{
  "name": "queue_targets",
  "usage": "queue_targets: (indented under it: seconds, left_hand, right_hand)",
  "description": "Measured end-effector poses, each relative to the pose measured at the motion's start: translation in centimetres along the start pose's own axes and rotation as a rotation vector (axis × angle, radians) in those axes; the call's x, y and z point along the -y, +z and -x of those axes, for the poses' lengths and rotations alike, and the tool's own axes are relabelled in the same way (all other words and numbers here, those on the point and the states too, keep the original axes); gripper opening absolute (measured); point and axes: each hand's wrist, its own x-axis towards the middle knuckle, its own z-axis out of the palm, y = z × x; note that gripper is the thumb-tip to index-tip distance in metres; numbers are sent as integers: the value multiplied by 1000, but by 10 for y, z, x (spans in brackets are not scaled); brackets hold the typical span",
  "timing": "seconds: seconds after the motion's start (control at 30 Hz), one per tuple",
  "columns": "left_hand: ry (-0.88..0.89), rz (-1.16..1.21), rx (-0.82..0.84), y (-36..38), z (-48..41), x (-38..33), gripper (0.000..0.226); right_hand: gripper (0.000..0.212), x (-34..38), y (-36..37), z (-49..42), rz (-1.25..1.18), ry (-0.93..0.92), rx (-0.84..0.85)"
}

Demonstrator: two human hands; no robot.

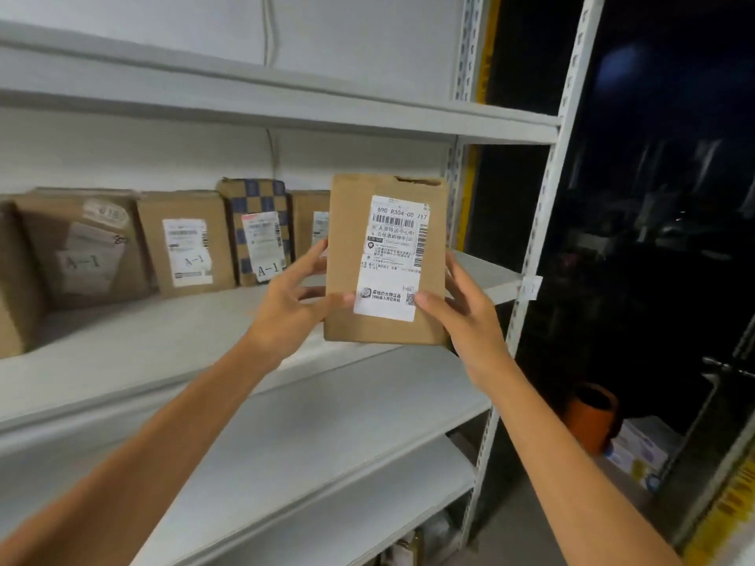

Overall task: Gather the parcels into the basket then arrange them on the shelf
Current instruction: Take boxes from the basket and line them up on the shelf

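Fingers [427, 300] of both hands curl round a brown parcel [347, 255]. The left hand [286, 308] grips its 9 o'clock edge and the right hand [470, 324] its 3 o'clock edge, with both thumbs on the white label. The parcel is upright in front of the grey shelf [163, 345]. At 9 o'clock a row of labelled parcels [186, 243] leans on the back wall. At 3 o'clock open board runs to the perforated upright [543, 222], and the room beyond is dark.
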Motion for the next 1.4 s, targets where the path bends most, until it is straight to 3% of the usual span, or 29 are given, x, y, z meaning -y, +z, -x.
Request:
queue_targets:
  seconds: [0.47, 0.57, 0.77, 0.97, 1.2, 1.4]
  left_hand:
    - [30, -306, -334, -143, 12, 8, 80]
    - [18, -344, -422, -168, 26, 9, 72]
    - [-46, -468, -532, -222, 51, 19, 85]
    - [-64, -595, -537, -264, 45, 36, 82]
    - [-90, -577, -520, -308, 35, 64, 83]
    - [-21, -837, -610, -325, 28, 75, 79]
  right_hand:
    - [60, -44, 159, -108, -191, -33, 371]
    - [65, -49, 198, -120, -173, -77, 470]
    - [68, -54, 274, -127, -72, -111, 557]
    - [89, -72, 330, -133, -10, -118, 538]
    - [100, -82, 368, -141, 76, -113, 482]
    - [103, -89, 387, -144, 115, -97, 440]
